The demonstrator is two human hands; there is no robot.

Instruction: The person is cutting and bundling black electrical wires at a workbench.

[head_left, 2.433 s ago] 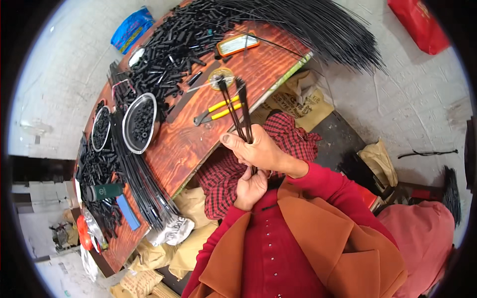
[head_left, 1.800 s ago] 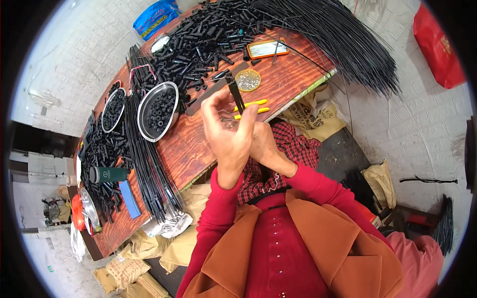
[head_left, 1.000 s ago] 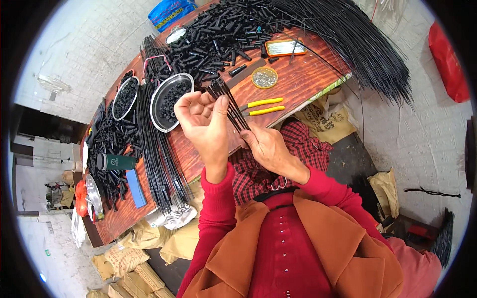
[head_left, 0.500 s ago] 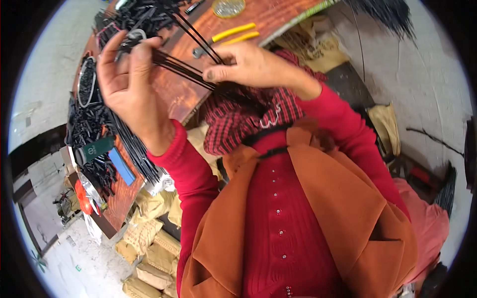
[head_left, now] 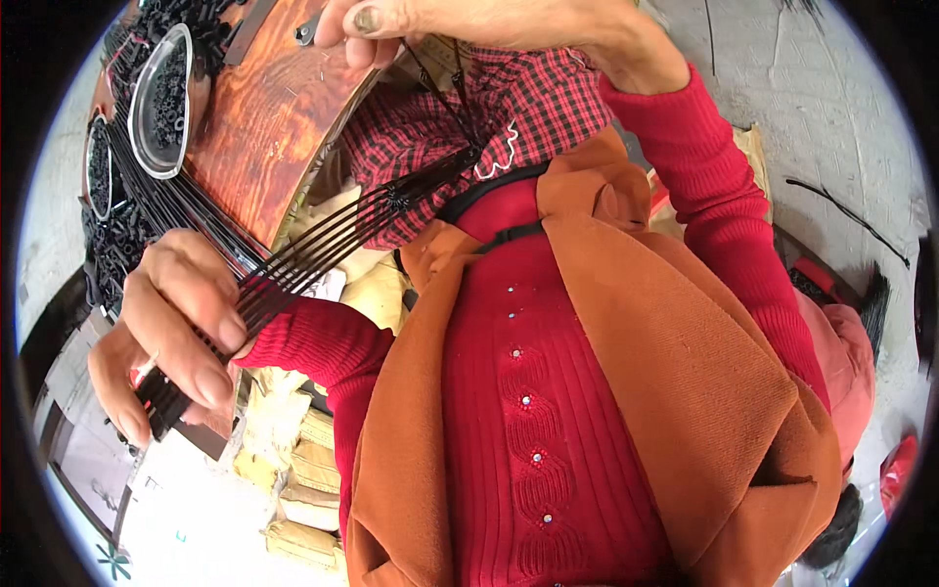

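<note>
- Nearest the camera is the person's own body: a red ribbed top with small studs under an orange coat (head_left: pixel 626 372), filling the lower and middle picture.
- A red-and-black checked cloth (head_left: pixel 489 127) lies across the lap, just above the coat's collar.
- The left hand (head_left: pixel 171 338), at the lower left, is closed around one end of a bundle of thin black rods (head_left: pixel 323 245); thumb and fingers press the rods together in a flat fan, and their short ends stick out below the fist.
- The bundle runs up and to the right from that hand, across the lap, its far tips resting on the checked cloth.
- The right hand (head_left: pixel 440 24), at the top edge, is curled with fingertips pressed together; it seems to pinch a single thin black strand that drops toward the bundle's tips, though the pinch itself is hard to make out.
- To do this well, in my judgement, the left grip should stay firm and flat so the rods do not cross, while the right draws only one strand at a time.
- Farther off, at upper left, a reddish wooden desk (head_left: pixel 269 117) carries an oval clear-rimmed bowl (head_left: pixel 161 98) of small black pieces, with more black rods beside it.
</note>
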